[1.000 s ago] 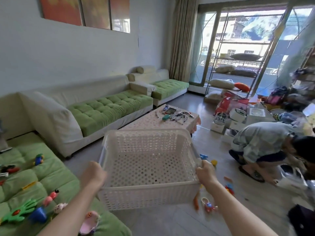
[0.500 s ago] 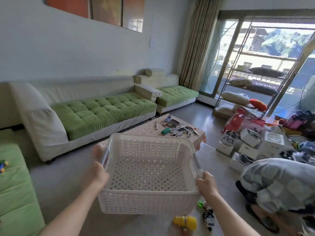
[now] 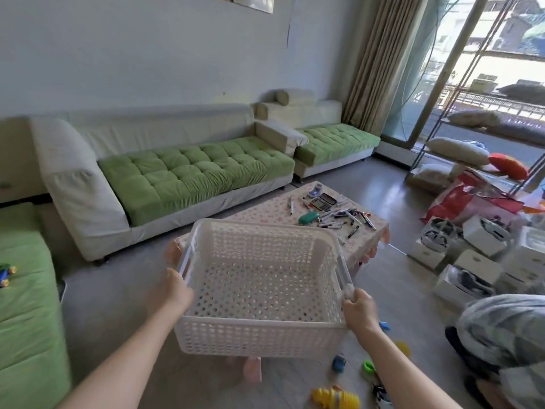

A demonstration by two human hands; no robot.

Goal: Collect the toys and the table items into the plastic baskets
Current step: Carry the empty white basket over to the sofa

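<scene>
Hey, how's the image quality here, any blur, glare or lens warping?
Head view: daylight blows out the window at right; the left hand and the basket rim beside it look motion-smeared; the wide-angle lens bows the curtain and window frame; the pens on the table look fairly sharp.

Nearer the surface with the basket

I carry the basket (image 3: 259, 335) forward, and its far rim now overlaps the near end of the surface (image 3: 265, 208). The sofa seat (image 3: 26, 305) slides to my left edge, and a yellow toy (image 3: 336, 398) on the floor appears below my right hand (image 3: 358, 311).
</scene>
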